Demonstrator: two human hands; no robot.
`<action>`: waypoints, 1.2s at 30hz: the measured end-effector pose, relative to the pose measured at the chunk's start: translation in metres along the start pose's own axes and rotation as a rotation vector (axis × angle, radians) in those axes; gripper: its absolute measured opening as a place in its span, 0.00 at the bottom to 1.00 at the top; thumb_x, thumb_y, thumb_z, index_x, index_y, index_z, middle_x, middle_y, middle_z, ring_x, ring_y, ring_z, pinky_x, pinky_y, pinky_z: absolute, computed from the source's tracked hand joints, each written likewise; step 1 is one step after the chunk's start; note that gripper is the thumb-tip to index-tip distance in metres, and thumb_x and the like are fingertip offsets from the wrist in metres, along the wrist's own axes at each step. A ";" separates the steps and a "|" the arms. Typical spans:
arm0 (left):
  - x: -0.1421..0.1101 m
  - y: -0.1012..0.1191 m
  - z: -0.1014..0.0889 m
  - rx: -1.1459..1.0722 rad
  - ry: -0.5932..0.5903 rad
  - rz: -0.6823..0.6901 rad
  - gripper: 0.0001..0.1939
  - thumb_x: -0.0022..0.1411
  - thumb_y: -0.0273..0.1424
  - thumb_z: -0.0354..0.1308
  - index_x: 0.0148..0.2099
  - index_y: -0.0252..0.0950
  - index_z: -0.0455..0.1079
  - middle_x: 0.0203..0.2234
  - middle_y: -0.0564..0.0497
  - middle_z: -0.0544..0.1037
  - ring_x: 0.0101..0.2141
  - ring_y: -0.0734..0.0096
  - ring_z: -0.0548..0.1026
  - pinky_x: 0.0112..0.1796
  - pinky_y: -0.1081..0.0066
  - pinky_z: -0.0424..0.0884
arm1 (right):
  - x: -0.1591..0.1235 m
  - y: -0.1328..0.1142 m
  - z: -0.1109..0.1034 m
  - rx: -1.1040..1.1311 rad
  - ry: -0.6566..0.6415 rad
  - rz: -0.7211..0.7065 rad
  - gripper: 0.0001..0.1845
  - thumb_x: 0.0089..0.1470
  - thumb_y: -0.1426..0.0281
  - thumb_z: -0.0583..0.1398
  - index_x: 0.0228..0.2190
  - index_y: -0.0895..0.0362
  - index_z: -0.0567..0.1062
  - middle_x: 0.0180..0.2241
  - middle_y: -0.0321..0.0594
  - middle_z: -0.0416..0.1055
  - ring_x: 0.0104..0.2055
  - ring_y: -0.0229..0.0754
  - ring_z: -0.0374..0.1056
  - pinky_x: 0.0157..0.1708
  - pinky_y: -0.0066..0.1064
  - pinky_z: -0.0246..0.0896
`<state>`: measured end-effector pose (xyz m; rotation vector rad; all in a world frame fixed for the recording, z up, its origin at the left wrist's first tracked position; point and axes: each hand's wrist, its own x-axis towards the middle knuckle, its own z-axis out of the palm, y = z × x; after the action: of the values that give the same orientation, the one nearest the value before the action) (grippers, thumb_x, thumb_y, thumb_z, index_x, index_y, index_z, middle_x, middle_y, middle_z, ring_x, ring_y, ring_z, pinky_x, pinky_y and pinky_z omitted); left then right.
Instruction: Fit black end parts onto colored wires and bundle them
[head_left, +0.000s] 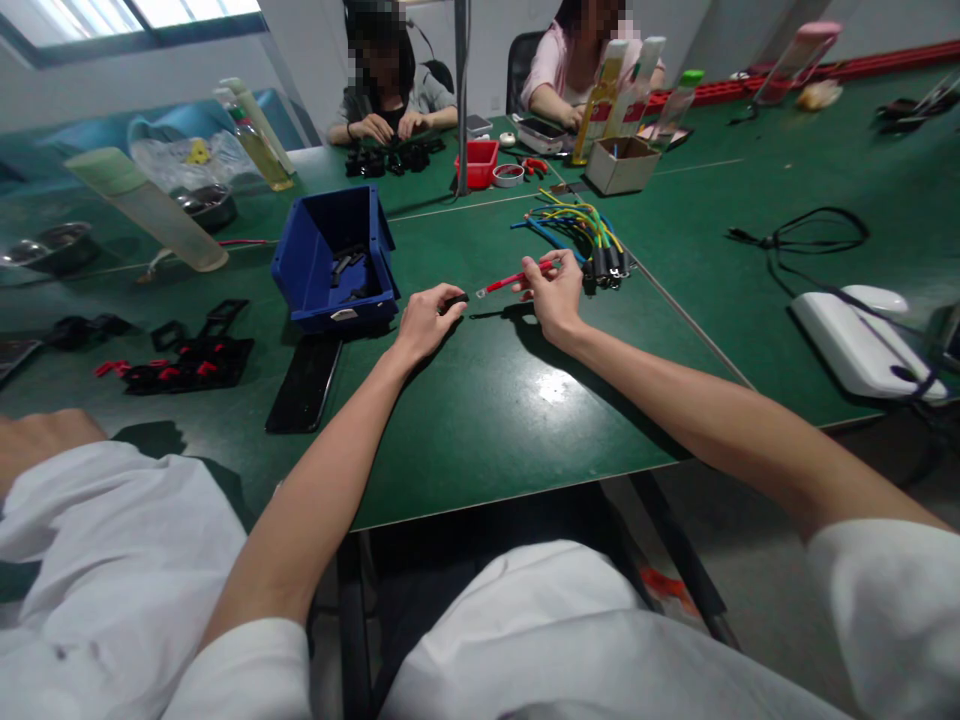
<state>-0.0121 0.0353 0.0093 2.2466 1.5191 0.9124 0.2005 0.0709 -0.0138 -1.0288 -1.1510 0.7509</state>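
Between the thumb and fingers of my left hand (pixel 429 320) is a small black sleeve (pixel 453 302), its open end hidden by the fingers. Facing it across a short gap is a red wire (pixel 508 282) with a bare metal terminal at its tip, pinched in my right hand (pixel 555 297). Just behind the right hand lies a bundle of yellow, green and blue wires (pixel 592 228) with black sleeves and metal terminals at their near ends. Left of my left hand stands a blue bin (pixel 289 262) holding several small black pieces (pixel 349 265).
A phone (pixel 304 385) lies below the bin, with black and red parts (pixel 187 362) farther left. A white device (pixel 862 340) with a black cable (pixel 825 230) is at the right. Behind are a metal post (pixel 462 100), a red box (pixel 480 160), a carton (pixel 621 166) and two seated people.
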 end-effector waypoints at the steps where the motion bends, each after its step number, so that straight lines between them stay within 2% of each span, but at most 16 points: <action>1: 0.000 0.000 0.000 0.001 0.002 0.002 0.14 0.62 0.36 0.55 0.47 0.37 0.74 0.39 0.47 0.81 0.35 0.68 0.75 0.39 0.68 0.70 | 0.000 0.000 0.000 -0.002 0.002 0.005 0.28 0.50 0.46 0.61 0.39 0.51 0.57 0.27 0.31 0.64 0.25 0.38 0.72 0.17 0.25 0.61; 6: 0.000 -0.001 0.002 -0.029 0.042 0.048 0.12 0.61 0.35 0.56 0.45 0.36 0.75 0.36 0.48 0.81 0.33 0.70 0.74 0.37 0.70 0.69 | 0.000 0.002 -0.001 -0.027 -0.023 0.025 0.29 0.49 0.45 0.62 0.39 0.52 0.58 0.28 0.32 0.66 0.26 0.39 0.72 0.16 0.24 0.58; 14: 0.000 -0.004 0.004 -0.073 0.094 0.088 0.10 0.60 0.33 0.58 0.42 0.36 0.76 0.34 0.49 0.81 0.31 0.71 0.73 0.35 0.70 0.68 | -0.005 -0.009 0.000 0.019 -0.014 0.098 0.31 0.42 0.45 0.66 0.34 0.52 0.58 0.26 0.30 0.68 0.24 0.35 0.71 0.15 0.21 0.55; 25: -0.001 -0.001 0.003 -0.080 0.110 0.082 0.10 0.60 0.32 0.58 0.41 0.36 0.76 0.33 0.49 0.81 0.30 0.72 0.72 0.35 0.69 0.68 | -0.007 -0.013 0.001 0.003 -0.039 0.101 0.28 0.44 0.50 0.67 0.32 0.53 0.59 0.24 0.28 0.65 0.23 0.34 0.70 0.14 0.20 0.53; 36: -0.001 0.000 0.002 -0.076 0.101 0.083 0.10 0.60 0.33 0.58 0.41 0.36 0.76 0.33 0.49 0.81 0.31 0.71 0.73 0.36 0.69 0.69 | -0.007 -0.014 0.001 0.000 -0.050 0.090 0.29 0.42 0.48 0.67 0.32 0.53 0.59 0.23 0.27 0.63 0.22 0.34 0.70 0.14 0.20 0.53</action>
<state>-0.0111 0.0346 0.0072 2.2545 1.4158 1.1046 0.1978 0.0600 -0.0034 -1.0720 -1.1537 0.8519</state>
